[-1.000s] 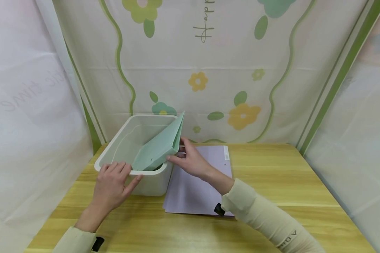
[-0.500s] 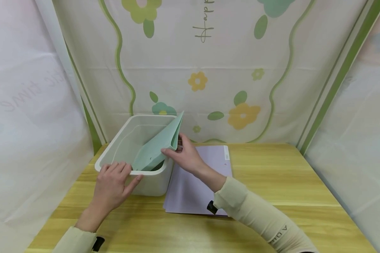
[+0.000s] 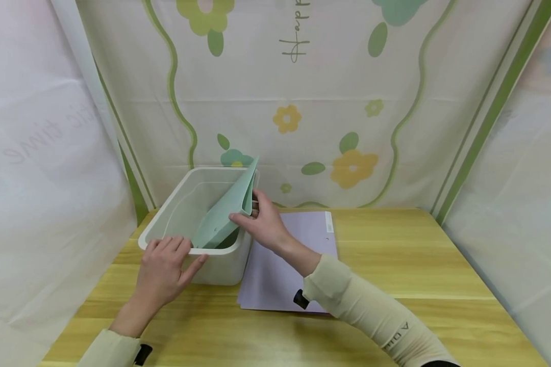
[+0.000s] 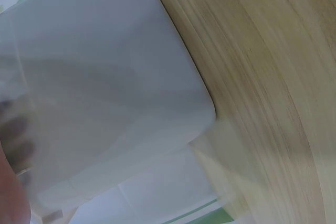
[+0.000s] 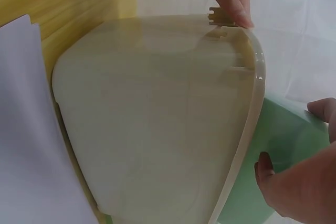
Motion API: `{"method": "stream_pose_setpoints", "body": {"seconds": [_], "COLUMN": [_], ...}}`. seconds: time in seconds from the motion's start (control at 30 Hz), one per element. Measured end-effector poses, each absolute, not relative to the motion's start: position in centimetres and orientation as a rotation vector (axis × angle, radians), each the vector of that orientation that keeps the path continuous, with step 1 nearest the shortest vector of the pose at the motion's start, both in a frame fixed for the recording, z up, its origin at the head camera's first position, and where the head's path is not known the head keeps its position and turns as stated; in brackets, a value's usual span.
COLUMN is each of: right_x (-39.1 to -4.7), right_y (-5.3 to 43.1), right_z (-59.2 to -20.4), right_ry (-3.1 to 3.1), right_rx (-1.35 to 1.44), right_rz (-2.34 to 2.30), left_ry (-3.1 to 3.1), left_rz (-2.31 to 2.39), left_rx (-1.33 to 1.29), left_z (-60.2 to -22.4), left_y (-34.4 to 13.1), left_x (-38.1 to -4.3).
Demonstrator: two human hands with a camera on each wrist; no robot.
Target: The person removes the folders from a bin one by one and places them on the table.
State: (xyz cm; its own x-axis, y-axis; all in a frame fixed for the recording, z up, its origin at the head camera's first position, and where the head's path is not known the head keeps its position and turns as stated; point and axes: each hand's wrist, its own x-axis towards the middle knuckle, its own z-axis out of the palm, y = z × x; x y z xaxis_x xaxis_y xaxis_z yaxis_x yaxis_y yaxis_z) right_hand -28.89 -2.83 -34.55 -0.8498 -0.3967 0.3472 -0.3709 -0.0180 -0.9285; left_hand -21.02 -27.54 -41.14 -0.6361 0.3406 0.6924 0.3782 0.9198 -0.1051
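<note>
In the head view, a white plastic storage bin stands at the left of the table. My left hand grips its front rim, fingers over the edge and thumb along the outside. Through the translucent wall, dark finger shapes show in the left wrist view. A mint-green file folder leans inside the bin, tilted, its upper end rising above the right rim. My right hand holds that end by the spine, thumb on the near side. Its fingers are partly hidden behind the folder.
Lilac folders lie stacked flat against the bin's right side, with a white label at the far edge. They rest on a wood-grain table. A floral cloth hangs behind, and white cloth flanks both sides.
My right hand has shifted left and slightly away from me, carrying the folder's raised end further over the bin. The left hand and the bin stay where they were.
</note>
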Motion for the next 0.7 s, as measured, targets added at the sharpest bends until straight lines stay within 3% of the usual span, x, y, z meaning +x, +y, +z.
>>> {"method": "stream_pose_setpoints", "body": {"seconds": [0.7], "right_x": [-28.7], "right_y": [-4.3], "right_z": [-33.4], "right_ry": [2.096], "right_rx": [-0.815], "right_rz": [-2.083], "left_ry": [-2.331], "left_rz": [-0.071], "left_rx": [-0.495], "left_z": [-41.0], "left_y": [-27.5], "left_x": [-20.9]}}
